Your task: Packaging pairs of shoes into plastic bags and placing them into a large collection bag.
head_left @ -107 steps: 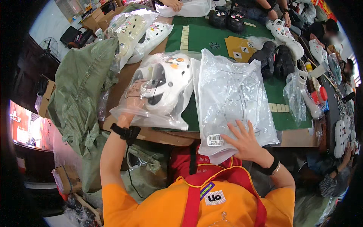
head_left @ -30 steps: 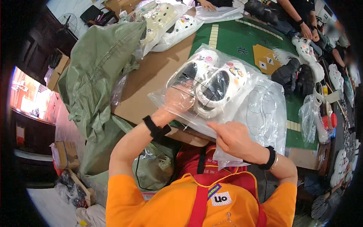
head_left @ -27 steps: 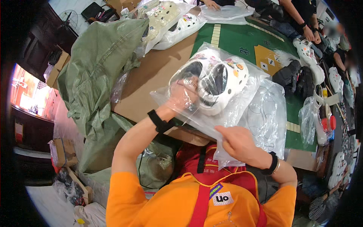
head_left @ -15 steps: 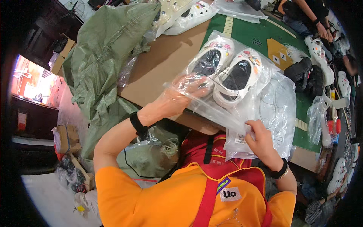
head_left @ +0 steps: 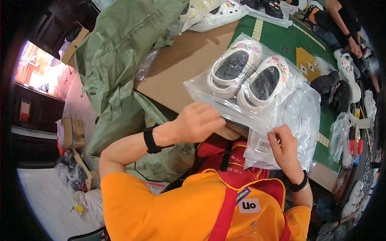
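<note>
We see a big green sack slumped against the tabletop, whose brown board meets a green mat. More bagged white clogs lie at the far edge. Dark shoes sit on the mat to the right. A cardboard box stands on the floor at left.

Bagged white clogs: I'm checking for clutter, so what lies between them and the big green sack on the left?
In the head view, only bare brown cardboard lies between the bagged white clogs and the green sack.
</note>
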A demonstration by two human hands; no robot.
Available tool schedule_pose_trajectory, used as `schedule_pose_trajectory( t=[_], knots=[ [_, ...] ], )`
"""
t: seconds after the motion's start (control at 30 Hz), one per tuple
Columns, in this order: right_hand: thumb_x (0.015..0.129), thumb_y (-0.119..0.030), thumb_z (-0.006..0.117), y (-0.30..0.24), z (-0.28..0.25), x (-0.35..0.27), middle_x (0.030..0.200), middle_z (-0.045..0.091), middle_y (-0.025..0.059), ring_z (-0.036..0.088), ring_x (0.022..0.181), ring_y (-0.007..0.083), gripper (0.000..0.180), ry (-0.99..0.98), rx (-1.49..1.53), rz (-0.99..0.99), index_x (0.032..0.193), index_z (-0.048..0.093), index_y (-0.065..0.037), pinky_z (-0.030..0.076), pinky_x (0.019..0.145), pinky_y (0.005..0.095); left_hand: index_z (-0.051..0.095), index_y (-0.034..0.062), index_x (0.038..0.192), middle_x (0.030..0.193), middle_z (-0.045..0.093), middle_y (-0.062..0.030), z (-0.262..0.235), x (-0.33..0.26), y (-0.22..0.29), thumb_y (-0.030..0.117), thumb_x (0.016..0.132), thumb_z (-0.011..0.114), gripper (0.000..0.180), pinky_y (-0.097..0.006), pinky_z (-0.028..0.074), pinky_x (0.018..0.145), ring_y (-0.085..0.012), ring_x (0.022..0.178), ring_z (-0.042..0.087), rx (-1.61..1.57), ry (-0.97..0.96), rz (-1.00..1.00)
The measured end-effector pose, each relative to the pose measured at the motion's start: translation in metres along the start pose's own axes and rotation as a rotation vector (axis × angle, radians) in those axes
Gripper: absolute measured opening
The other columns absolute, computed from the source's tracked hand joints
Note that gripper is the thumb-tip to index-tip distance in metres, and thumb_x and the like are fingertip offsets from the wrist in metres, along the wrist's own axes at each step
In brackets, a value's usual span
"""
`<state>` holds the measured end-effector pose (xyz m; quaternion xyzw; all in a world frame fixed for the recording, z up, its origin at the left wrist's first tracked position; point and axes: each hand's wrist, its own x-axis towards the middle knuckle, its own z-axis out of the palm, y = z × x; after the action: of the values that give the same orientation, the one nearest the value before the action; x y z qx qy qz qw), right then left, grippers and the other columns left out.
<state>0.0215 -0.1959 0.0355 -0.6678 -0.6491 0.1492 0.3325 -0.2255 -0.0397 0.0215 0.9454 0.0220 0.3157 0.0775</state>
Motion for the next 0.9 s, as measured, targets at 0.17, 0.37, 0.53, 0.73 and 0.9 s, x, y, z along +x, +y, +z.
schedule_pose_trajectory(
  t=[0.17,0.37,0.53,0.73,0.9],
  knots=[
    [0.077,-0.007,0.064,0.0,0.001,-0.003,0.074,0.051,0.0119,0.055,0.058,0.0264,0.013,-0.029,-0.039,-0.024,0.084,0.054,-0.003,0.043,0.051,0.0328,0.058,0.0037,0.092,0.085,0.056,-0.0078,0.012,-0.02,-0.019,-0.002,0.066,0.059,0.027,-0.034,0.044,0.065,-0.0264,0.076,0.055,0.06,0.09,-0.188],
    [0.075,-0.007,0.065,-0.003,0.003,0.0,0.076,0.053,0.0122,0.055,0.06,0.0273,0.015,-0.034,-0.027,-0.054,0.085,0.054,-0.003,0.043,0.052,0.0329,0.057,0.0056,0.104,0.094,0.056,-0.0098,0.024,-0.024,-0.021,0.01,0.075,0.06,0.03,-0.036,0.045,0.073,-0.0288,0.083,0.056,0.082,-0.183,-0.124],
    [0.074,-0.007,0.065,-0.005,0.01,0.002,0.076,0.053,0.012,0.055,0.061,0.0283,0.016,-0.023,-0.003,-0.081,0.085,0.054,-0.003,0.044,0.052,0.034,0.051,0.0082,0.118,0.105,0.053,-0.0155,0.057,0.015,-0.015,0.02,0.076,0.061,0.045,-0.037,0.046,0.078,-0.0331,0.09,0.055,0.032,-0.221,-0.25],
    [0.07,-0.002,0.062,-0.003,0.012,-0.004,0.076,0.052,0.0125,0.056,0.063,0.0292,0.017,-0.056,-0.019,-0.109,0.084,0.053,-0.003,0.045,0.055,0.0354,0.049,0.0073,0.119,0.1,0.051,-0.0188,0.1,0.05,-0.017,0.021,0.074,0.063,0.049,-0.039,0.048,0.072,-0.034,0.087,0.055,-0.136,-0.068,-0.221],
    [0.069,-0.001,0.06,0.002,0.015,-0.006,0.077,0.052,0.0132,0.055,0.064,0.0295,0.017,-0.042,0.034,-0.081,0.084,0.052,-0.002,0.045,0.056,0.0353,0.046,0.0074,0.122,0.088,0.051,-0.0148,0.113,0.049,-0.017,0.014,0.07,0.062,0.055,-0.039,0.046,0.067,-0.0327,0.078,0.054,-0.135,-0.115,-0.063]
  ],
)
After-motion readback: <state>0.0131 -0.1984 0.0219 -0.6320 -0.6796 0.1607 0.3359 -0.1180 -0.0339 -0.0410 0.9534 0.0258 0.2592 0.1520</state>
